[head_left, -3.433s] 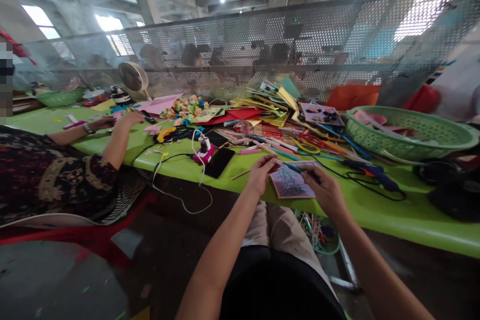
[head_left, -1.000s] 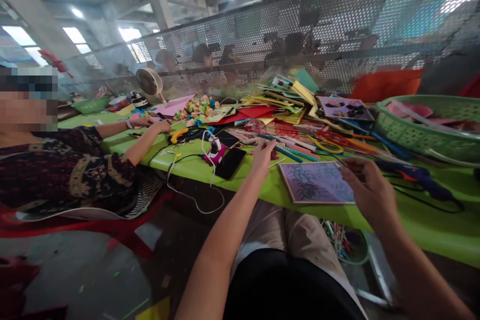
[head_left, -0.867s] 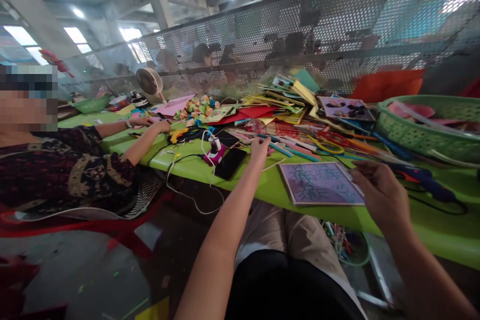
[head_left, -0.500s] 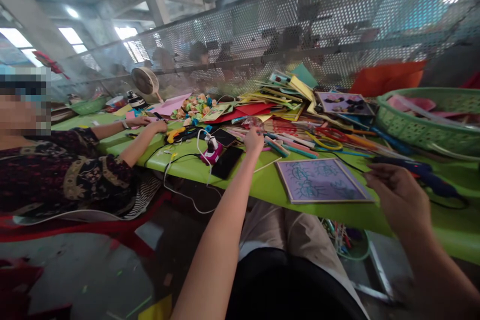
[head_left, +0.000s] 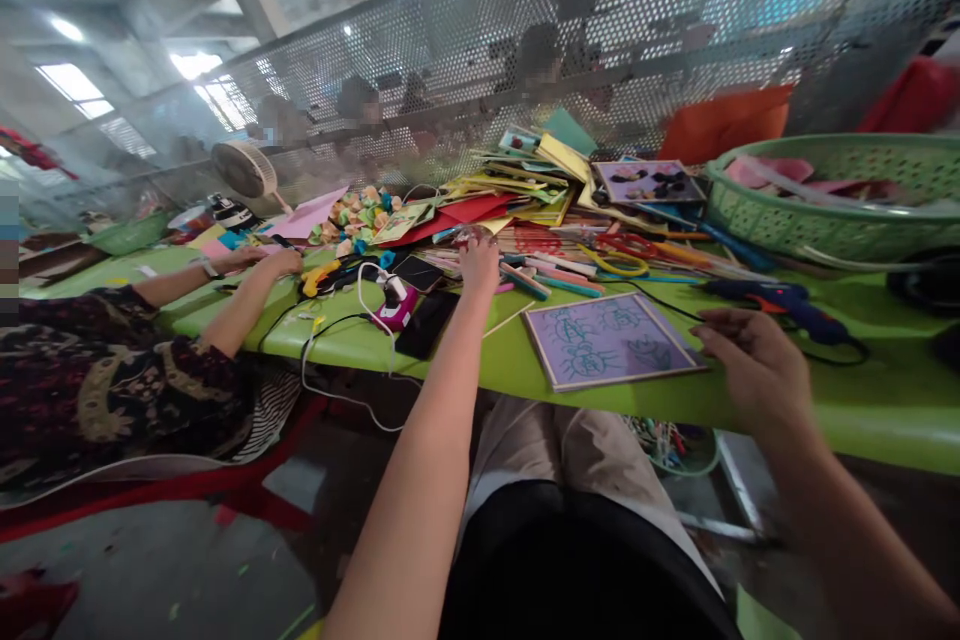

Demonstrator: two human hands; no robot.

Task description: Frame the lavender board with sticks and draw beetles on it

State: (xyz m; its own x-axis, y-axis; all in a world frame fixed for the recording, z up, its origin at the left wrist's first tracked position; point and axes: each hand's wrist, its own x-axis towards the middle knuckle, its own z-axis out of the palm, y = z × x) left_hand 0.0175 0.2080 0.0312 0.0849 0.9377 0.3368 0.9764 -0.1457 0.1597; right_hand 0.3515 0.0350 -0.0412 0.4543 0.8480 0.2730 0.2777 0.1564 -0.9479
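Note:
My left hand (head_left: 478, 265) reaches to the middle of the green table (head_left: 847, 410), its fingers bent around a crinkled clear plastic bag (head_left: 471, 236); its contents are too small to name. To the right, my right hand (head_left: 761, 360) hovers over the table edge with thumb and fingertips pinched together; whatever is between them is hidden. Just beyond it lies a blue glue gun (head_left: 780, 302). A framed lilac panel with green line drawings (head_left: 611, 338) lies flat between my hands. Marker pens (head_left: 559, 278) and yellow-handled scissors (head_left: 615, 262) are scattered beyond it.
A purple power adapter (head_left: 396, 304) with white cables and a black phone (head_left: 426, 325) lie left of my arm. Piled paper cards (head_left: 517, 185) and a green basket (head_left: 825, 220) stand behind. A co-worker's hands (head_left: 279, 263) work at the left. A mesh partition (head_left: 465, 70) runs behind.
The view has turned slightly, shifting the table things leftward. My left hand stays at the plastic bag, its fingers looking more spread. My right hand keeps its pinch near the glue gun.

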